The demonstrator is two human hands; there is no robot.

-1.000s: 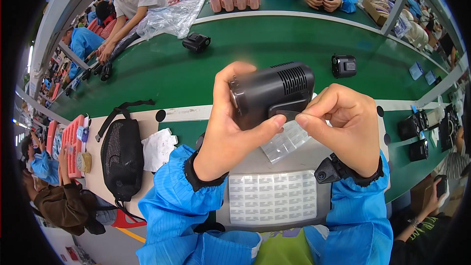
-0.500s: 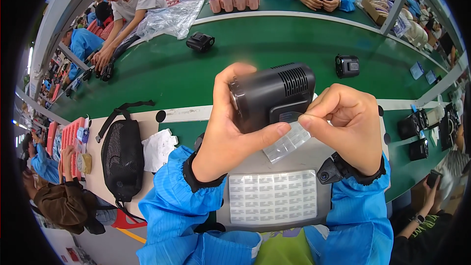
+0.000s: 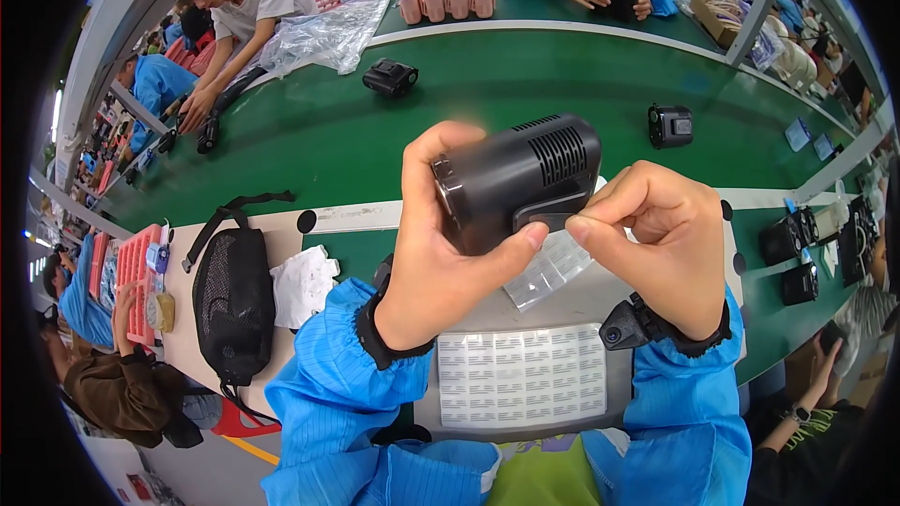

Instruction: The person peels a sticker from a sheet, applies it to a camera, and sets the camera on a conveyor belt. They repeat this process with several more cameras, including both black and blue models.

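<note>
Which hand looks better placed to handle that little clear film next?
Probably the right hand: it appears to pinch the film by its edge, close to the black device, while the left hand is occupied holding that device.

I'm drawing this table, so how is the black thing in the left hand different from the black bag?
The black device is held up in the left hand; the black bag lies on the beige tabletop.
The device looks hard and smooth, with slots; the bag looks soft, with mesh and straps.
Both are black and longer than they are wide.
</note>
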